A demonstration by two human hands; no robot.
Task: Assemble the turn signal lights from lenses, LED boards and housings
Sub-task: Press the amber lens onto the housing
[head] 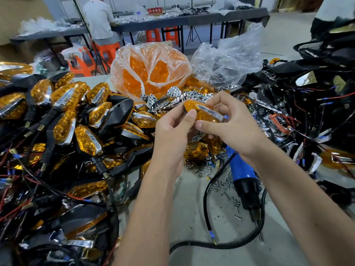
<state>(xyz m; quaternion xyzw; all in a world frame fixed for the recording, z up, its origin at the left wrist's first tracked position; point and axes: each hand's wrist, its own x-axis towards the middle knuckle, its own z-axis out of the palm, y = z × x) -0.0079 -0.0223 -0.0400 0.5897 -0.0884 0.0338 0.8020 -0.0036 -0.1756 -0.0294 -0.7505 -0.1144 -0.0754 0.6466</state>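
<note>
- One blue-and-black electric screwdriver [242,176] lies on the grey worktop [192,208] near right, among loose silver screws [228,191] too many to count.
- One amber plastic lens with a chrome strip [203,112] is held above the worktop's centre: the left hand [171,131] pinches its left end, the right hand [228,127] grips its right end, fingers curled.
- Left, a heap of assembled amber-and-black turn signals [67,116], uncounted.
- Far centre, one clear bag of amber lenses [149,72]; beyond it, long tables and one seated person [99,20].
</note>
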